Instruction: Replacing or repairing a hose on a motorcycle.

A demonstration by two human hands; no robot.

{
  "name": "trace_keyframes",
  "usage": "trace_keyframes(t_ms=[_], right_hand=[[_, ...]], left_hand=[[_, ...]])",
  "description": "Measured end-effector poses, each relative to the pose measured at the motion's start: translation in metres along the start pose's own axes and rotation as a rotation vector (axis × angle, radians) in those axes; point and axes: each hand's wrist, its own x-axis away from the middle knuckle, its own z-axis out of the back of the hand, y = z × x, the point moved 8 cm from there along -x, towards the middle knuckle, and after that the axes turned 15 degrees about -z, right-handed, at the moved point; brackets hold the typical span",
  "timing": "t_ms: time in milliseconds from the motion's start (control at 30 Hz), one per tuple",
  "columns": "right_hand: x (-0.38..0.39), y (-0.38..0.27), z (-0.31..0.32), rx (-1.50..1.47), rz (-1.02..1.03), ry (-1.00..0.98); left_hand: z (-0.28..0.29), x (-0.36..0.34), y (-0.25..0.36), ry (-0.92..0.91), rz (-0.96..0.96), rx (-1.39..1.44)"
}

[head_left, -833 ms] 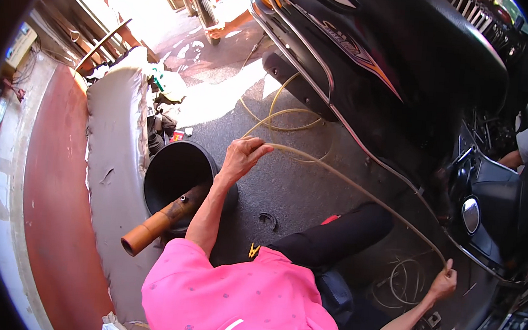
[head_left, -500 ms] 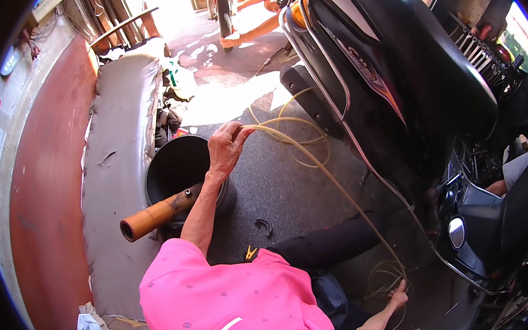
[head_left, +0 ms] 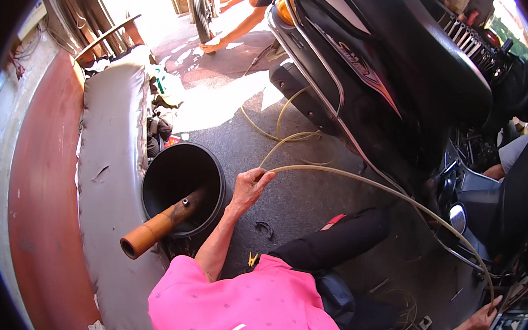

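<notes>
Person in a pink shirt (head_left: 246, 306) sits low on the dark ground (head_left: 311, 193) beside a black scooter (head_left: 395, 70), one black-trousered leg (head_left: 332, 245) stretched toward it.

Right hand (head_left: 482, 317), nearest the lower edge, arm flung out wide to the side. Fingers closed around one end of a thin yellowish cable (head_left: 386, 190), close under the scooter's front parts. Held out there, it seems, so the line runs taut and off the ground.

Left hand (head_left: 251, 186) raised ahead of the body, pinched shut on the same cable further along. From this grip the cable arcs over the leg to the right hand; the other way it falls into loose loops (head_left: 285, 135) on the ground next to the scooter's side rail. The two hands well apart give a long free span between them, likely to keep it straight and clear of tangles.

Just left of the left hand, a black bucket (head_left: 181, 186) stands on the ground with an orange-brown pipe (head_left: 157, 228) leaning out over its rim. Neither touches the cable.

Small yellow clip-like item (head_left: 251, 260) and a dark ring (head_left: 264, 228) lie on the ground between arm and leg.

Further left, a worn grey cushioned seat (head_left: 105, 171) lies against a red-brown curb (head_left: 37, 209).

Far back in sunlight, another person's arm (head_left: 237, 29) reaches down near a second small vehicle (head_left: 199, 2).
</notes>
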Motion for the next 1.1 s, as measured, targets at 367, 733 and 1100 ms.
trace_keyframes(t_ms=[367,733,1100], right_hand=[[0.203,0.004,-0.080,0.106,0.203,-0.648],[0.347,0.069,-0.084,0.247,-0.174,-1.173],[0.346,0.130,-0.053,0.299,-0.444,-1.060]], left_hand=[[-0.042,-0.013,-0.033,-0.233,0.016,-0.150],[-0.111,0.047,-0.061,-0.764,0.172,-0.237],[-0.136,0.064,-0.040,-0.826,0.207,-0.152]])
